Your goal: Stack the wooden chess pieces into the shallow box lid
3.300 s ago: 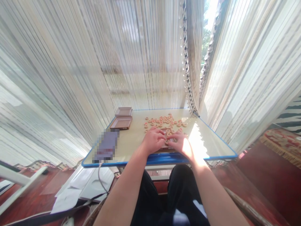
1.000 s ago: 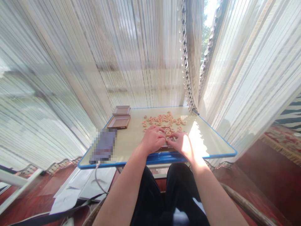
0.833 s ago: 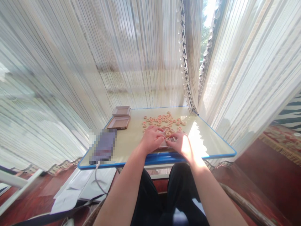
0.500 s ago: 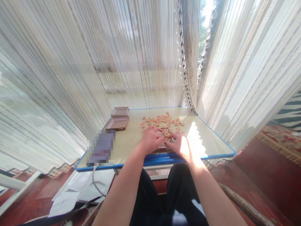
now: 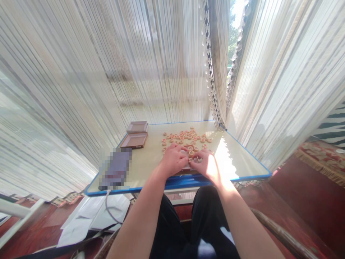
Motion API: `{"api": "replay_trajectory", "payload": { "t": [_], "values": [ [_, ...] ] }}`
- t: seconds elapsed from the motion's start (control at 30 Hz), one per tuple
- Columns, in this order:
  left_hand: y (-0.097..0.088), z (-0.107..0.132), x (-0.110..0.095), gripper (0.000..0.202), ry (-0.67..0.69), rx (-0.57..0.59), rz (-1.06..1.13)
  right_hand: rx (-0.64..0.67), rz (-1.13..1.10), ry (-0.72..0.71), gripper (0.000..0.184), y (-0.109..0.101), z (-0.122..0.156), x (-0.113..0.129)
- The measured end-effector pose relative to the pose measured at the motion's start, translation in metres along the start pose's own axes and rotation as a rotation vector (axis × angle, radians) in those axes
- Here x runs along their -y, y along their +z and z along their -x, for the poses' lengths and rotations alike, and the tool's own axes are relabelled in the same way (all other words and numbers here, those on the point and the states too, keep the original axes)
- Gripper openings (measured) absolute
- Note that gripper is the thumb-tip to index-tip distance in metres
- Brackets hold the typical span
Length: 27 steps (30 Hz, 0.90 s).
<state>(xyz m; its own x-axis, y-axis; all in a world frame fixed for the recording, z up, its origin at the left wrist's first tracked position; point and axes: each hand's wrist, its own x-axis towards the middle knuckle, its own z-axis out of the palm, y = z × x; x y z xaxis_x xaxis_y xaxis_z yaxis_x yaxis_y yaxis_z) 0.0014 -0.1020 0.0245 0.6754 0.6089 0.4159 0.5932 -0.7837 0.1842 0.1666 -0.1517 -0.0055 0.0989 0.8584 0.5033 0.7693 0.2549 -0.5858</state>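
Note:
A shallow open box point(image 5: 192, 172) lies at the near edge of the table, with round wooden Chinese chess pieces in a column inside it. My left hand point(image 5: 174, 160) curls over the box's left side, its thumb reaching in beside the column. On the right, my right hand point(image 5: 203, 162) has thumb and fingers closed around a Chinese chess piece point(image 5: 191, 160) at the near end of the column. Another piece point(image 5: 191, 153) sits just beyond it. Many loose pieces point(image 5: 182, 136) are scattered beyond the box. My fingers hide part of the box.
Two open trays point(image 5: 134, 140) stand at the table's back left. A pixelated dark item point(image 5: 118, 167) lies at the left edge, with a cable point(image 5: 107, 203) hanging down. Sheets of paper point(image 5: 78, 225) lie below. String curtains point(image 5: 161, 72) hang behind the blue-edged table point(image 5: 151, 165).
Both hands stay almost in place at the box, with only slight finger movement. The view has shifted a little.

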Motion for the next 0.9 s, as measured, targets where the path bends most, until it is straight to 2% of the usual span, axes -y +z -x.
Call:
{"api": "replay_trajectory", "payload": {
  "t": [0.3,0.57,0.9],
  "values": [
    [0.0,0.001,-0.0009,0.029,-0.002,-0.01,0.012,0.005,-0.031,0.0,0.012,0.0024,-0.0017,0.0008],
    [-0.0016,0.0017,-0.0023,0.032,0.002,-0.007,0.022,-0.045,-0.021,0.007,0.011,0.0048,-0.0017,-0.0003],
    [-0.003,0.0011,-0.0062,0.033,0.003,0.041,0.03,-0.061,-0.001,-0.013,0.013,0.0039,-0.0015,-0.0028]
  ]
}}
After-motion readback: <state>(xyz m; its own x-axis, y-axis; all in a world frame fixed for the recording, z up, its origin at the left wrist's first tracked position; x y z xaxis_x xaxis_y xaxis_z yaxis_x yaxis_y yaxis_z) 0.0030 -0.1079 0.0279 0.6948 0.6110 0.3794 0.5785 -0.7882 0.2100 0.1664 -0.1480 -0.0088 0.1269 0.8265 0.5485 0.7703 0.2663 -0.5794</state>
